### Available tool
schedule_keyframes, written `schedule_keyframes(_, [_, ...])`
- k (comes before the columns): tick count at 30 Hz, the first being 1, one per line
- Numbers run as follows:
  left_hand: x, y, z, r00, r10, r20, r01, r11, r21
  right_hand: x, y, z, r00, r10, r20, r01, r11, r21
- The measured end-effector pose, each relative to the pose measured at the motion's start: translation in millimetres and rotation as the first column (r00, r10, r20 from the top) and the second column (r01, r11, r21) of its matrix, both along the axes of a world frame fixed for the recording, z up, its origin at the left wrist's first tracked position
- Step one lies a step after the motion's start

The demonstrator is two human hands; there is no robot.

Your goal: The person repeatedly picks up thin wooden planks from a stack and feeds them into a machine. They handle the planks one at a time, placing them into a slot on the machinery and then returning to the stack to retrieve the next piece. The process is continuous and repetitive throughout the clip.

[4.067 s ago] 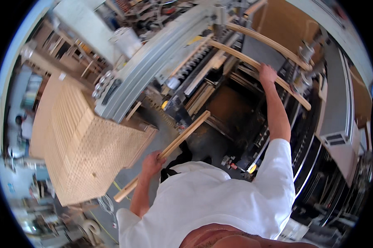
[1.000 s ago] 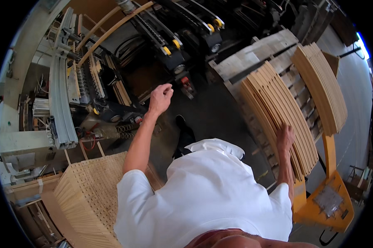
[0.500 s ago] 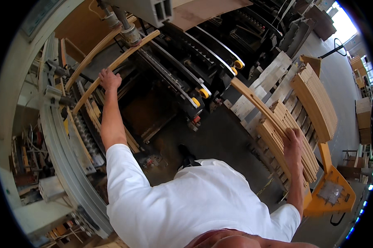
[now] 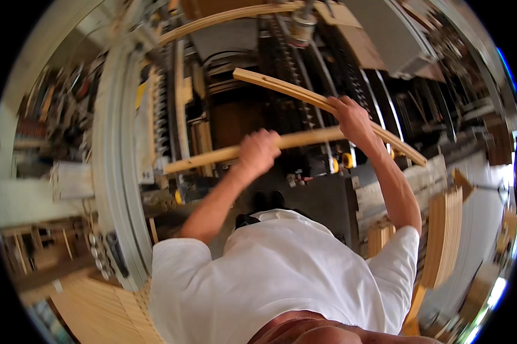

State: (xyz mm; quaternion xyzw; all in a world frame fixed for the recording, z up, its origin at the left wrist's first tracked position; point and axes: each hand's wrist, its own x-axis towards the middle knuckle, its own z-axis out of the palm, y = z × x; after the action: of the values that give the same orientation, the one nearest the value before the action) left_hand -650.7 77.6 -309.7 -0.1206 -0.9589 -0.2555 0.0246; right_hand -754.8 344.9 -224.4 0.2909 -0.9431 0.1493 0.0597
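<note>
My left hand (image 4: 258,152) is closed around a pale curved wooden slat (image 4: 204,160), which lies crosswise in front of my body; motion blurs the fingers. My right hand (image 4: 353,120) grips a second wooden slat (image 4: 281,87) near its middle. That slat slants from the upper left down to the right and has a groove or slot along it. Close to my right hand the two slats cross, and whether they touch I cannot tell. Beyond them, a third curved slat (image 4: 229,20) rests in the machine, reaching toward a metal clamp cylinder (image 4: 302,28).
Machine rails with yellow rollers (image 4: 347,160) run under the slats. A long grey metal beam (image 4: 119,172) stands at my left. On the right are a stack of curved slats (image 4: 443,235) and a pale wooden pallet (image 4: 399,186).
My body has turned left. My right hand has brought a slat from the stack over to the machine. My left hand has drawn its slat away from the clamp, nearer my body.
</note>
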Motion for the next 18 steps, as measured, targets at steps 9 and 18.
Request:
schedule_keyframes(9, [139.7, 19.5, 29.0, 0.921, 0.269, 0.28, -0.322, 0.933, 0.163, -160.9, -217.0, -83.6, 0.914, 0.403, -0.041, -0.404, 0.915, -0.013])
schedule_keyframes(18, [236.6, 27.7, 53.9, 0.625, 0.675, 0.391, -0.765, 0.628, 0.14, -232.8, -249.2, -104.6, 0.94, 0.23, -0.254, -0.228, 0.973, 0.037])
